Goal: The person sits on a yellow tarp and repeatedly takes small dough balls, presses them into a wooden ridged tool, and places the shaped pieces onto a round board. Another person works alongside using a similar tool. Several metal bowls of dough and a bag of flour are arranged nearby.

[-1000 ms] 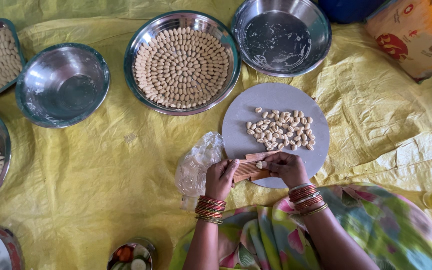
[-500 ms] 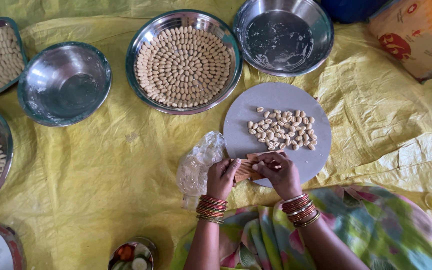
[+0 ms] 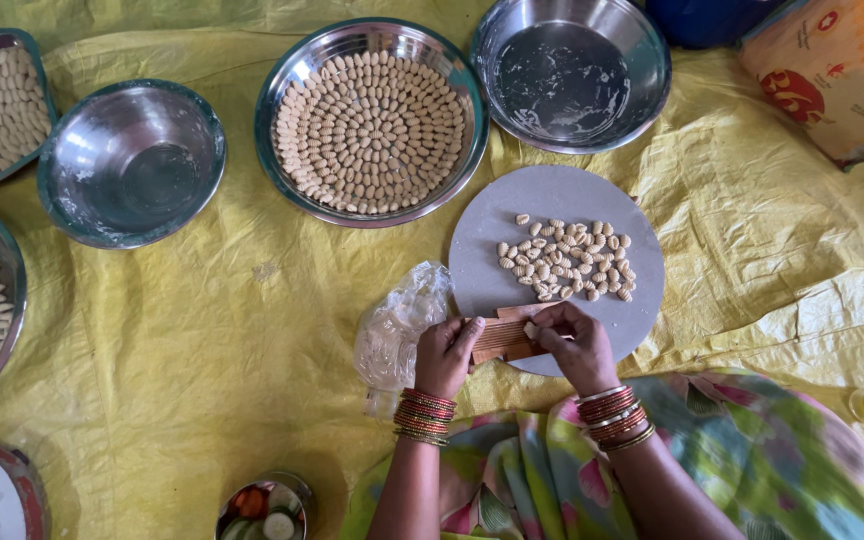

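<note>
Steel bowls point(image 3: 132, 160) ring the hands' ridged wooden board point(image 3: 504, 338).

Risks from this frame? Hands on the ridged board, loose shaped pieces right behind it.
1. The ridged wooden board sits at the round grey board's near edge, so it could slip off.
2. The loose pile of shaped pieces lies close behind the right hand; a knock might scatter them.
3. The clear plastic bag beside the left hand may snag.

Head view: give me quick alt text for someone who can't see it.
Two hands work over a round grey board: the left hand steadies a small ridged wooden paddle while the right hand presses a dough piece on it. Shaped dough pieces lie on the board; steel bowls ring a yellow sheet.
</note>
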